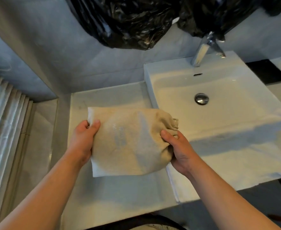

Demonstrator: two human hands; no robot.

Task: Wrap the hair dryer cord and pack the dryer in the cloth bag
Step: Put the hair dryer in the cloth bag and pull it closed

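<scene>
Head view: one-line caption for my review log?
Left hand grips the flat end of a bulging cloth bag, right hand clutches its gathered mouth, over a counter beside the sink.

The cloth bag (129, 146) carries faint pale printing across its face. The letters are too blurred and washed out to be read.

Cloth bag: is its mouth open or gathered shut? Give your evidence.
Gathered shut: the right hand grips the bunched mouth of the cloth bag.
</scene>
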